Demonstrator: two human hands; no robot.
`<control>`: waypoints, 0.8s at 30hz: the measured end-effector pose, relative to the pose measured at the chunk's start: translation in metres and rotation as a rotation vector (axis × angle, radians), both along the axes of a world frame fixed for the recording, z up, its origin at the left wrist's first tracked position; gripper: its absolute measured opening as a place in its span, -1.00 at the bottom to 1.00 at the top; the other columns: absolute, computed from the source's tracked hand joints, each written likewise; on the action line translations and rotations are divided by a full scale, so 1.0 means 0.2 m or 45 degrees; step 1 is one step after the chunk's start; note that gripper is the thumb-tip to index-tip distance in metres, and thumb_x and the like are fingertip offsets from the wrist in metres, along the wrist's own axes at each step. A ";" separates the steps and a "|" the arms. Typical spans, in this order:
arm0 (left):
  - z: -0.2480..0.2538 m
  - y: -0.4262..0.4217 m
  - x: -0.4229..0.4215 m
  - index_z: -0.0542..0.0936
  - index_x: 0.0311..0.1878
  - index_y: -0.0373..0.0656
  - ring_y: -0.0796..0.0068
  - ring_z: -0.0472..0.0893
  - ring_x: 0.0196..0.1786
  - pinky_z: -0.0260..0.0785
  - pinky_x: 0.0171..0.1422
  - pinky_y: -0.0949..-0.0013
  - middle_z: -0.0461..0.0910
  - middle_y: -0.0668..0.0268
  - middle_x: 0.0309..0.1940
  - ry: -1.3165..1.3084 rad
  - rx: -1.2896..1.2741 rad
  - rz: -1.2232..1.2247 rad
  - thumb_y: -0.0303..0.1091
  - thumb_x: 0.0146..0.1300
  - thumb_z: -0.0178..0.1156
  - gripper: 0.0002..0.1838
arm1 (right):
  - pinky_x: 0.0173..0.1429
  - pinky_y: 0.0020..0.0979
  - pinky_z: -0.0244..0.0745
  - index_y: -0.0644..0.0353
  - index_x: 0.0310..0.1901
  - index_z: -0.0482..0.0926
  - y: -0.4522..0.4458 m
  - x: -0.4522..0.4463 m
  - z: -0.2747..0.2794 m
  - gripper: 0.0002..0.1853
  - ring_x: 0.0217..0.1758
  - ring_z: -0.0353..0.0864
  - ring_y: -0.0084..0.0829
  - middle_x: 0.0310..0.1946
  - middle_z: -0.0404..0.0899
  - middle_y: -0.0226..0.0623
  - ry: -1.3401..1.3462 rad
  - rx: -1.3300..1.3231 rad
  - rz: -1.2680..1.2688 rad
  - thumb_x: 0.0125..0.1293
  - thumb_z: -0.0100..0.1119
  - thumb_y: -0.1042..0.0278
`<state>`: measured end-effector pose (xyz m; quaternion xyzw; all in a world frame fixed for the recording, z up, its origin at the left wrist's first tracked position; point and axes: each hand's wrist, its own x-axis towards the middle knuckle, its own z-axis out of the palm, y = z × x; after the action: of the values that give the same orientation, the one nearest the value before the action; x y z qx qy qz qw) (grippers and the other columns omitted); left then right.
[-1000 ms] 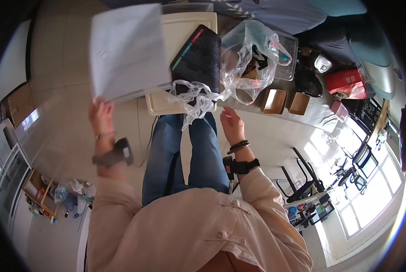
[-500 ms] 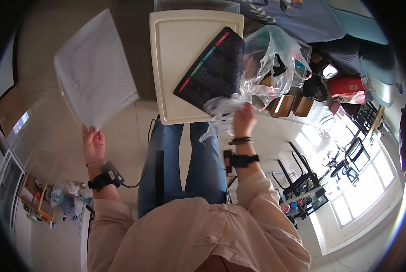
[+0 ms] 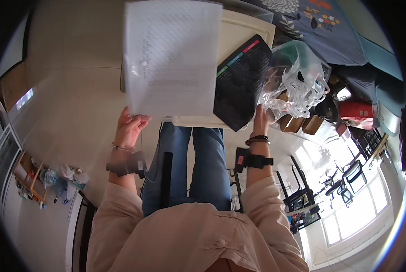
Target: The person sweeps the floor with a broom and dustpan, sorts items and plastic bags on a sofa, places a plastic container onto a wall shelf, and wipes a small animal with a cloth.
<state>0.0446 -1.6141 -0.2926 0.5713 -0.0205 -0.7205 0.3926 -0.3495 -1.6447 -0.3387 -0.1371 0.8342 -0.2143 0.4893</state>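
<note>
My left hand [image 3: 131, 128] pinches the lower left corner of a clear sleeve of white printed paper [image 3: 172, 61], which hangs over the left part of a cream board [image 3: 246, 26]. On the board's right side lies a black printed mat [image 3: 241, 84], tilted. My right hand [image 3: 261, 121] is just right of the mat's lower end, by a crumpled clear plastic strip or bag [image 3: 295, 93]; its fingers are partly hidden, and whether they hold anything cannot be made out.
Right of the board are two small brown boxes [image 3: 311, 124], a red box [image 3: 356, 110] and a sofa with a flowered cover [image 3: 323, 36]. Black chairs [image 3: 298, 190] stand at the lower right. A wooden shelf [image 3: 31, 174] is at the lower left.
The paper sleeve has swung right with my left hand, from beside the board to over it. My right hand and the crumpled white plastic have moved right, off the mat onto the bag.
</note>
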 end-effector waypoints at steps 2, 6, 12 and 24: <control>-0.01 -0.03 -0.09 0.30 0.00 -0.06 0.45 0.52 -0.19 0.32 -0.14 0.44 0.51 0.30 -0.28 -0.154 0.063 -0.067 -0.52 0.12 -0.02 -0.65 | 0.07 -0.40 0.17 0.26 0.07 0.25 0.07 0.06 -0.05 -0.42 0.03 0.30 -0.40 0.00 0.34 -0.33 -0.267 0.099 -0.456 0.15 -0.03 -0.03; -0.01 -0.03 -0.17 0.27 0.05 -0.08 0.48 0.51 -0.18 0.31 -0.12 0.44 0.50 0.32 -0.26 -0.408 0.043 -0.253 -0.46 0.11 0.03 -0.60 | 0.00 -0.39 0.28 0.26 -0.06 0.34 0.00 0.01 -0.01 -0.59 -0.09 0.38 -0.45 -0.09 0.39 -0.32 -0.825 -0.228 -0.434 0.17 0.01 0.13; 0.02 -0.10 -0.25 0.27 0.03 -0.11 0.51 0.52 -0.22 0.34 -0.15 0.47 0.48 0.35 -0.26 -0.471 0.026 -0.130 -0.42 0.11 0.07 -0.61 | -0.50 -0.54 0.21 0.28 -0.45 0.39 -0.09 0.06 0.22 -0.85 -0.59 0.28 -0.59 -0.63 0.37 -0.38 0.556 -0.530 0.211 0.09 0.10 0.39; -0.13 0.01 -0.56 0.09 0.08 -0.20 0.48 0.58 -0.39 0.38 -0.39 0.61 0.50 0.32 -0.47 -0.403 0.035 -0.317 -0.31 0.18 0.01 -0.54 | -0.22 -0.47 0.40 0.39 -0.18 0.44 -0.24 -0.01 1.08 -0.77 -0.31 0.53 -0.38 -0.35 0.53 -0.12 0.777 -0.709 0.772 0.11 -0.10 0.56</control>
<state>-0.0665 -1.6115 -0.3178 0.6758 -0.1427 -0.6648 0.2845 -0.3510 -1.6931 -0.1226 -0.5544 0.7731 -0.2269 0.2086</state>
